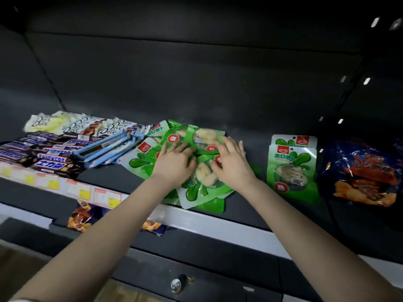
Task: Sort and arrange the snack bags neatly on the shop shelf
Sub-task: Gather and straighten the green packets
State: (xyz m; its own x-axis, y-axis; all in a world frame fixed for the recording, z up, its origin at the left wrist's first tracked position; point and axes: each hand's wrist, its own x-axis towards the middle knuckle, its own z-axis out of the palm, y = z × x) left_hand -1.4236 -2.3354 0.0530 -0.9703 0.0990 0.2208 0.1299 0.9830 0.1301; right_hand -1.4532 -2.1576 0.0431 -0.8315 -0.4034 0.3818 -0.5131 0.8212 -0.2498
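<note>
The fingers (pixel 185 149) of the left hand (pixel 174 164) lie spread and flat, pressing down on the loose heap of green snack bags (pixel 196 188) at the middle of the shelf (pixel 250 205). The right hand (pixel 232 162) does the same just beside it, its fingers splayed wide across the upper bags; neither hand pinches or lifts anything, both merely rest on the plastic. The heap is untidy: bags overlap at odd angles, and the lowest one juts past the shelf's front lip.

To the right, a little apart, a small neat stack of the same green bags (pixel 293 166) lies squared up, and beyond it dark blue bags (pixel 362 173). To the left lie pale blue bars (pixel 109 147), dark chocolate bars (pixel 43 153) and white chocolate packs (pixel 76 125), the blue bars touching the heap's edge.

The step in hand looks like gathering the scattered green bags together. Next, the hands would probably need to draw the bags into line, turn them to face one way, and square them beside the tidy stack, minding the one overhanging the edge.
</note>
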